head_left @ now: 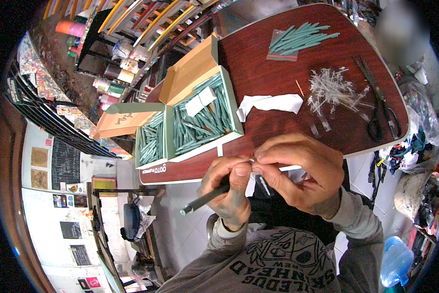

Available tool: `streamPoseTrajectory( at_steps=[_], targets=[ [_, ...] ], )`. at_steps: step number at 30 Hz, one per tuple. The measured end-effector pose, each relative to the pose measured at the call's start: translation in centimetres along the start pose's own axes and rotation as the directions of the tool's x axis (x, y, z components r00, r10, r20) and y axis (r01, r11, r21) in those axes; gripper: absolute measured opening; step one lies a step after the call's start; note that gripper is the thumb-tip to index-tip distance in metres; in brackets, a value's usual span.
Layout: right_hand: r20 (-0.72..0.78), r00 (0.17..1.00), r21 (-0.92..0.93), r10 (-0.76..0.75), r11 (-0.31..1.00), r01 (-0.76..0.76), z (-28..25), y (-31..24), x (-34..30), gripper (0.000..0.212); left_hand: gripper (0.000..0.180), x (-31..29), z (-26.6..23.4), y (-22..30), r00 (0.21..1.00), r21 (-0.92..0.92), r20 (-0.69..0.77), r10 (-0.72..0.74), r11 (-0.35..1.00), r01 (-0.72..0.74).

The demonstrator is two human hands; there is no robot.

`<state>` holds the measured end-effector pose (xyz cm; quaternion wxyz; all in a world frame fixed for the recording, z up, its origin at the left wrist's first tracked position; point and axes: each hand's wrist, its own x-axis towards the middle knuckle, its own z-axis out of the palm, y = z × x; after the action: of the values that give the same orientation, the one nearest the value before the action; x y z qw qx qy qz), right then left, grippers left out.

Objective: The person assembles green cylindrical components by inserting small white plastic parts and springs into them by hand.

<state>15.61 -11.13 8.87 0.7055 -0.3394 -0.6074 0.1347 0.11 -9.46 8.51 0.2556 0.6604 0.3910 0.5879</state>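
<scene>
My left hand (227, 188) is closed on a thin dark green stick (205, 199), whose paler green end sticks out to the left below the fingers. Fingertips of both hands meet just over the near table edge. Between them shows a tiny whitish piece (252, 160), mostly covered. My right hand (302, 168) pinches at that spot, thumb and forefinger pressed together; what it holds is too small to name. Left of the hands, an open cardboard box (236, 124) is filled with many green sticks (200, 127), and a white paper piece (200, 101) lies on them.
On the dark red table (248, 53) lie a crumpled white strip (270, 103), a pile of clear plastic bits (331, 90), black scissors (381, 112) and green sticks (300, 39) on a clear bag. A second open box (140, 154) adjoins the first. A blue plastic jug (395, 261) stands lower right.
</scene>
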Motion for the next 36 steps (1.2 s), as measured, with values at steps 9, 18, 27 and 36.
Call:
streamPoseTrajectory(
  at_steps=[9,18,27,36],
  targets=[
    [-0.041,0.956,-0.625,0.292,0.739,-0.253,-7.0,11.8,2.3,0.009,0.019,-0.3,-1.4,-2.0,0.715,-0.376,0.315,-0.624,0.61,0.698],
    [0.132,0.876,-0.97,0.463,0.244,0.017,-2.8,20.5,2.1,0.017,0.022,-0.1,-1.4,-0.5,0.819,-0.372,0.139,-0.557,0.737,0.564],
    [0.027,0.887,0.064,0.461,0.885,-0.462,0.9,5.5,2.2,0.017,0.027,0.7,-2.7,0.8,0.865,-0.407,0.046,-0.499,0.782,0.472],
    [0.007,0.985,-0.025,0.171,0.985,-0.171,3.1,-1.3,-0.8,0.021,0.021,0.9,-2.8,1.8,0.87,-0.359,0.097,-0.484,0.798,0.484]
  ],
)
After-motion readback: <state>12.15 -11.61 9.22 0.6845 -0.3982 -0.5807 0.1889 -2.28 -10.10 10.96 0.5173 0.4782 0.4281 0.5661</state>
